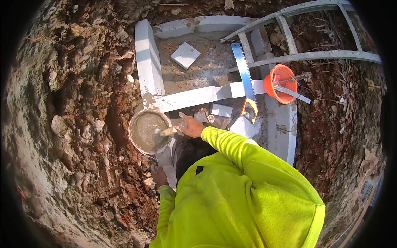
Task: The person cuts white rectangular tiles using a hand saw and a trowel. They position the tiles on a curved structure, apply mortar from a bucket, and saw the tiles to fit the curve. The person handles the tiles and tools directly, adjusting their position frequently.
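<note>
My right hand point(192, 126) is closed round the wooden handle of a trowel point(169, 131). The trowel's blade dips into wet grey mortar point(148, 128), which partly hides it. A round bucket point(133, 138) holds this mortar and stands at the left corner of a low block wall. My left hand point(159, 177) is lower down, against the edge of a pale block point(168, 171) below the bucket. Its fingers look stretched out and seem to hold nothing, though they show only in part.
A hand saw point(244, 70) leans across the white block wall point(190, 99). Right of it, an orange bucket point(271, 89) holds tools. A ladder point(287, 35) slants over the far right corner. One loose block point(185, 55) lies inside the enclosure. Rough earth banks point(91, 103) rise on both sides.
</note>
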Action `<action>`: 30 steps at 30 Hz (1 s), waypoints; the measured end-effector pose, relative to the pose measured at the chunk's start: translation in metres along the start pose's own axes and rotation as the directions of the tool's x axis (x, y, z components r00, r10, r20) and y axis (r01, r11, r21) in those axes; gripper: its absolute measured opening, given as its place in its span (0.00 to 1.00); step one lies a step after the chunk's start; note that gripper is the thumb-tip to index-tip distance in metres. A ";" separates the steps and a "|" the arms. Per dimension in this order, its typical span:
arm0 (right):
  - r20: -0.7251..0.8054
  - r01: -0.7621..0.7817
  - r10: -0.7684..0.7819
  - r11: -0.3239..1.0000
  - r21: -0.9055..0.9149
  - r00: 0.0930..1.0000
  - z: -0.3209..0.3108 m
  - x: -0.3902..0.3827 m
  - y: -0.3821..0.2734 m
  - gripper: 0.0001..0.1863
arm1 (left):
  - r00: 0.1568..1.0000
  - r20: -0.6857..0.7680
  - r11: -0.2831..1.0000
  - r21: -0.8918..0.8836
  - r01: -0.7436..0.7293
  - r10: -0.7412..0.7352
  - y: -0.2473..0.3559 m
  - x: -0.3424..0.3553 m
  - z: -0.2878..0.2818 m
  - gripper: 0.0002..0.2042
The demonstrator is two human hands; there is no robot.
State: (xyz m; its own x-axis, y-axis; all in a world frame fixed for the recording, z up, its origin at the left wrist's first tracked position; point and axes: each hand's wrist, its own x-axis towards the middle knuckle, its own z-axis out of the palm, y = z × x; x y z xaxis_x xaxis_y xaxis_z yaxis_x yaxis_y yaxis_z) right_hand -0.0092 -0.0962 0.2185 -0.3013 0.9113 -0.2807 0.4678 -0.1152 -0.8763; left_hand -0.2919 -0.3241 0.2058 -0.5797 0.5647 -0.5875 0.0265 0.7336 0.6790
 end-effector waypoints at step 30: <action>-0.846 -0.608 0.432 0.775 0.171 0.313 -0.228 -0.285 0.187 0.37 | 0.644 0.542 0.613 0.271 -0.742 0.540 0.194 -0.065 0.082 0.25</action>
State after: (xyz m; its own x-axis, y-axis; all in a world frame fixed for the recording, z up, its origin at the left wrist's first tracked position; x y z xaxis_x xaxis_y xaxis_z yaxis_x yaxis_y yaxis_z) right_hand 0.3532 -0.2872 0.2240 0.8106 0.5698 -0.1347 0.4041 -0.7110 -0.5755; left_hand -0.1825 -0.1876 0.3394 0.0819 0.9647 -0.2501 0.6675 0.1332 0.7326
